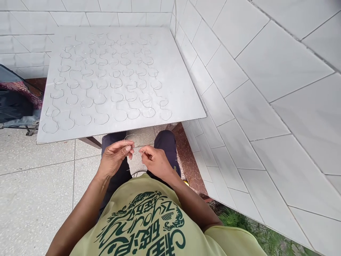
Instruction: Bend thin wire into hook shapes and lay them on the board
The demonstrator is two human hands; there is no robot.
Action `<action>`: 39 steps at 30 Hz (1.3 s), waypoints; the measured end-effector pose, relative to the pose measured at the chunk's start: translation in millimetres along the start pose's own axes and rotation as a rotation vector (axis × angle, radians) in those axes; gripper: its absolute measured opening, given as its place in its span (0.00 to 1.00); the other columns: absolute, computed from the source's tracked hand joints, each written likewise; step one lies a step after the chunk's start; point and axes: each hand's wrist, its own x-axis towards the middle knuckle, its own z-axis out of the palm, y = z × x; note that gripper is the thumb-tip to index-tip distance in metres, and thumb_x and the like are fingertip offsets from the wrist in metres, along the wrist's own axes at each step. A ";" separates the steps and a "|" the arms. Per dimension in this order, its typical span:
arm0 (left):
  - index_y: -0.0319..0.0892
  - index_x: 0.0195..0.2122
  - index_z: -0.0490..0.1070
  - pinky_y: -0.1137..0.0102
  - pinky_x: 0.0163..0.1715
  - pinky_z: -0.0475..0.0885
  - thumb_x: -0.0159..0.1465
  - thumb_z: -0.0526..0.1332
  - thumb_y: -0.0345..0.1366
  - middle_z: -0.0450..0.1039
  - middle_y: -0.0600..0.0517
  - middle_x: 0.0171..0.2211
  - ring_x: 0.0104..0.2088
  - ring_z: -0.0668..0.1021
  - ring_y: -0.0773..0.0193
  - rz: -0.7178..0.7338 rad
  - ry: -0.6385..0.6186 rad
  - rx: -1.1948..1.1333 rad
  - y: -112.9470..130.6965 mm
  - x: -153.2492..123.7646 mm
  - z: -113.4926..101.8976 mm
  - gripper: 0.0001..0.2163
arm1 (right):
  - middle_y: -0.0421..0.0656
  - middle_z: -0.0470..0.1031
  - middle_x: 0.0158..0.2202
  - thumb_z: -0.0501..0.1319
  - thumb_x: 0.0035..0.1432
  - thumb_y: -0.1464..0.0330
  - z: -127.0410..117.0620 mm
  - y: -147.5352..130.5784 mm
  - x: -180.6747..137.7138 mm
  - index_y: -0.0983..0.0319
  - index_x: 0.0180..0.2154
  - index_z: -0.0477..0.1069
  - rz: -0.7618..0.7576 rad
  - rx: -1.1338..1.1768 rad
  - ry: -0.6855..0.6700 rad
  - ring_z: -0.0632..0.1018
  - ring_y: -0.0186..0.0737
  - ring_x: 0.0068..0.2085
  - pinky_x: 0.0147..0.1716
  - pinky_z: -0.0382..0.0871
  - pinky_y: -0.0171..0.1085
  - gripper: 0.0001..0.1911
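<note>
My left hand (115, 156) pinches a thin curved wire (125, 138) between thumb and fingertips, above my lap. The wire's bent upper part arches over the fingers. My right hand (157, 160) is close by on the right, its thumb and index finger pressed together. A fine strand seems to show below those fingertips, too thin to trace, and I cannot tell whether it joins the left hand's wire. Beyond both hands, many thin wires bent into S-like curves (133, 113) lie in rows on a white board (183, 101).
White wall tiles (266, 117) rise along the board's right edge and behind it. A folding chair (16, 106) with dark cloth on it stands at the left. My knees are under the board's near edge, above a speckled floor (34, 188). Green plants (239, 220) grow at lower right.
</note>
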 end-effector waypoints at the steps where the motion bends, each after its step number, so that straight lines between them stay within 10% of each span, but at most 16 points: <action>1: 0.43 0.41 0.84 0.70 0.27 0.75 0.59 0.75 0.36 0.80 0.47 0.39 0.34 0.79 0.63 0.018 -0.006 -0.002 -1.5 0.1 -2.3 0.09 | 0.35 0.72 0.25 0.58 0.67 0.65 0.2 -1.6 -1.3 0.58 0.44 0.75 0.021 0.051 -0.025 0.69 0.33 0.25 0.29 0.62 0.34 0.09; 7: 0.42 0.40 0.84 0.69 0.29 0.78 0.57 0.77 0.36 0.81 0.50 0.32 0.29 0.81 0.65 0.064 0.047 0.014 -10.1 -1.7 -9.1 0.11 | 0.32 0.73 0.25 0.61 0.66 0.64 7.0 -14.1 -4.3 0.58 0.54 0.68 0.124 0.350 -0.141 0.70 0.33 0.25 0.29 0.65 0.33 0.15; 22: 0.42 0.38 0.84 0.70 0.29 0.78 0.55 0.78 0.34 0.80 0.51 0.32 0.28 0.81 0.65 0.083 0.004 -0.019 -18.8 2.0 -13.4 0.10 | 0.35 0.73 0.22 0.69 0.62 0.56 13.2 -10.0 -3.6 0.63 0.42 0.73 0.249 0.847 -0.159 0.69 0.31 0.21 0.22 0.59 0.32 0.17; 32: 0.44 0.37 0.84 0.73 0.39 0.75 0.60 0.75 0.32 0.79 0.50 0.35 0.38 0.79 0.66 0.288 0.002 0.281 -21.0 -3.0 -10.9 0.04 | 0.33 0.71 0.20 0.69 0.60 0.57 26.9 -13.8 -8.5 0.61 0.42 0.70 0.318 0.861 -0.233 0.67 0.30 0.20 0.22 0.55 0.31 0.17; 39: 0.43 0.39 0.83 0.68 0.34 0.76 0.64 0.72 0.33 0.78 0.50 0.37 0.32 0.79 0.65 0.180 -0.068 0.147 -22.6 -0.8 -16.8 0.04 | 0.32 0.72 0.21 0.67 0.62 0.60 20.7 -8.1 -8.0 0.61 0.45 0.70 0.313 0.709 -0.195 0.68 0.29 0.20 0.23 0.59 0.31 0.14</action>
